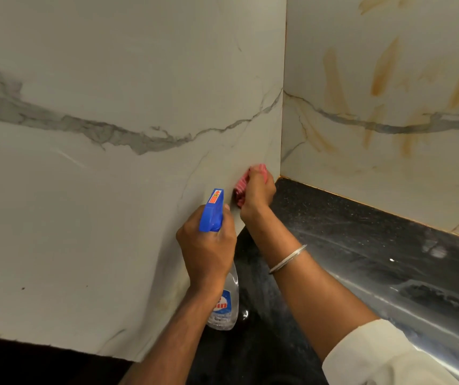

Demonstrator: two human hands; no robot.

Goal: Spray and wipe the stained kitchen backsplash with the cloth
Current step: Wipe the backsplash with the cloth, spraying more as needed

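Partly hidden by our wrist, the blue-and-red label on the clear plastic spray bottle with a blue trigger head (pixel 213 211) cannot be read, and neither can its orange sticker. Our left hand (pixel 209 245) grips the bottle's neck, nozzle towards the white marble-look backsplash (pixel 111 190). Our right hand (pixel 257 191) clenches a crumpled pink cloth (pixel 241 191) against that panel just beside the corner, above the black speckled countertop (pixel 334 226). Orange-brown streaks (pixel 383 68) mark the adjoining panel.

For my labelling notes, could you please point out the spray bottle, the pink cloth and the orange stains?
spray bottle (pixel 212 212): head view, on its blue trigger head.
pink cloth (pixel 240 193): head view, on its bunched folds.
orange stains (pixel 384 68): head view, on one tall streak, upper right.
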